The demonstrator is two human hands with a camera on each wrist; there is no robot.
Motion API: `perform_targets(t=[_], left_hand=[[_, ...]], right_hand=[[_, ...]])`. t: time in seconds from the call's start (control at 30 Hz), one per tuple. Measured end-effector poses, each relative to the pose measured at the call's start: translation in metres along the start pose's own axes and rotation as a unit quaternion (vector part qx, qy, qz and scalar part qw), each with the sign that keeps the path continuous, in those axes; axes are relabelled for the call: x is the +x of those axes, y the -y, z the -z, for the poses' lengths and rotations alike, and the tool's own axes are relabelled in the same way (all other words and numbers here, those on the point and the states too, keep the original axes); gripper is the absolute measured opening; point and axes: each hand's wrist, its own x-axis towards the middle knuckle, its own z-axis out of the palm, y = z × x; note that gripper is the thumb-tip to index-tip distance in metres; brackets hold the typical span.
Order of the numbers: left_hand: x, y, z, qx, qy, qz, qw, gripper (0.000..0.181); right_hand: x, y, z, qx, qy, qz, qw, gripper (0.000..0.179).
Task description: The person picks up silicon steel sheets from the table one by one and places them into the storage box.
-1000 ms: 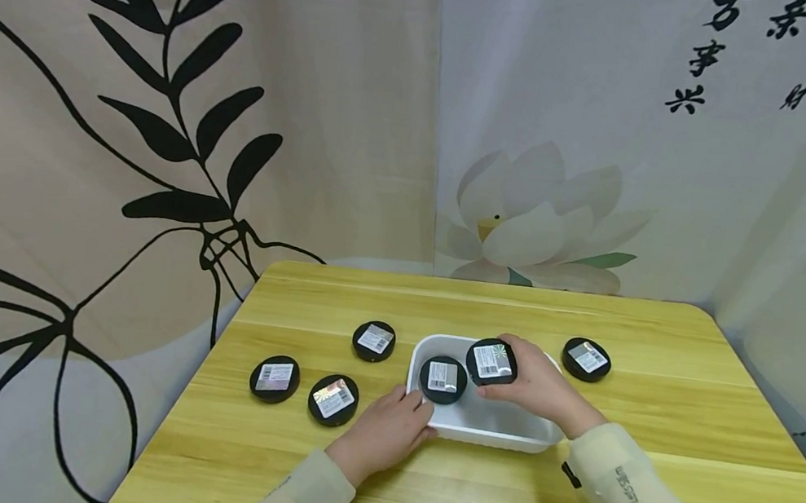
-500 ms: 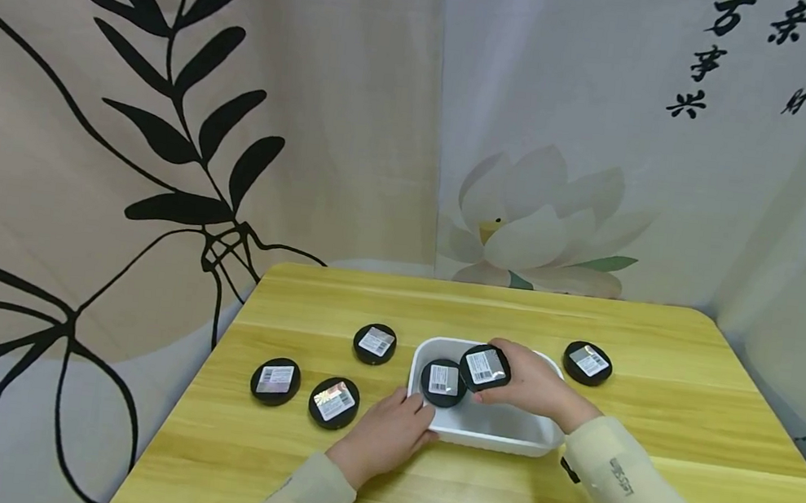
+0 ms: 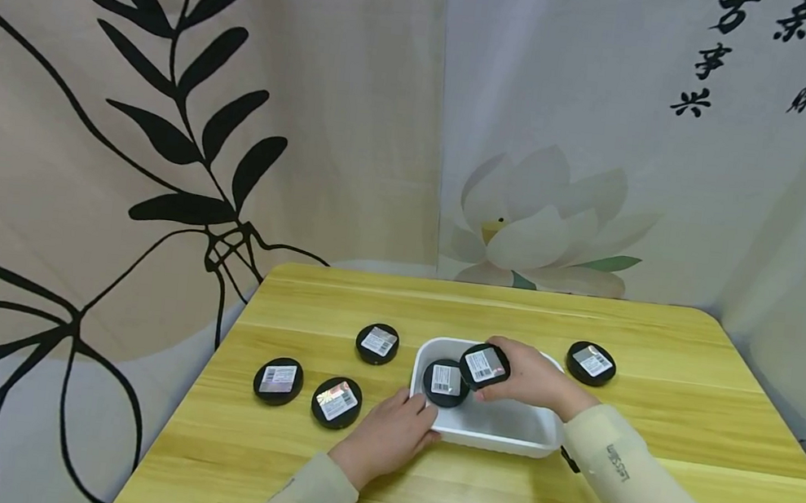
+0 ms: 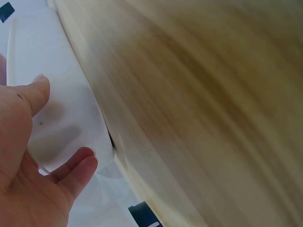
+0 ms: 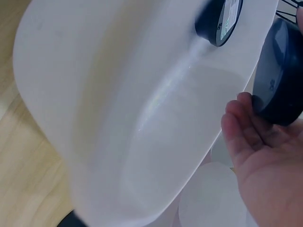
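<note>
A white rectangular tray [image 3: 501,440] stands on the table with one round black jar [image 3: 446,381] inside at its left end. My left hand [image 3: 390,433] grips the tray's near left corner; the left wrist view shows the thumb on the long wall and fingertips round the corner. With my right hand [image 3: 531,377] I hold a second black jar [image 3: 485,365], labelled side up and tilted, over the tray. This jar partly overlaps the first in the head view. In the right wrist view, the held jar [image 5: 279,71] sits between thumb and fingers above the tray's rim.
Left of the tray lie three black jars, one near the back [image 3: 377,343], one far left [image 3: 278,380] and one in front [image 3: 336,402]. Another black jar [image 3: 591,363] lies right of the tray. A patterned curtain [image 3: 358,116] hangs behind the wooden table [image 3: 692,380].
My right hand has shifted slightly left and down with the jar, closer to the jar in the tray, then stayed nearly still. My left hand has kept its hold on the tray.
</note>
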Motion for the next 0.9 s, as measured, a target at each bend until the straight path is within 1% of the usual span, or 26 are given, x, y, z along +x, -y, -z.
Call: perform_targets(t=[0.17, 0.27, 0.43, 0.67, 0.9], left_hand=[[0.001, 0.000, 0.001, 0.001, 0.008, 0.003, 1.0000, 0.027], [0.001, 0.000, 0.001, 0.001, 0.012, 0.005, 0.9999, 0.028], [0.001, 0.000, 0.001, 0.003, 0.010, 0.004, 0.9999, 0.028], [0.000, -0.001, 0.000, 0.018, -0.003, -0.004, 0.9998, 0.028], [0.000, -0.001, 0.001, 0.015, 0.008, 0.002, 0.9999, 0.029]], right_hand=[[0.003, 0.002, 0.000, 0.005, 0.009, 0.006, 0.9999, 0.073], [0.005, 0.003, 0.001, 0.009, 0.016, 0.007, 0.9998, 0.073], [0.009, 0.004, 0.001, 0.013, 0.027, 0.007, 0.9995, 0.075], [0.013, 0.006, 0.001, 0.010, 0.029, 0.019, 0.9993, 0.077], [0.015, 0.007, 0.003, 0.013, 0.031, 0.020, 0.9992, 0.077]])
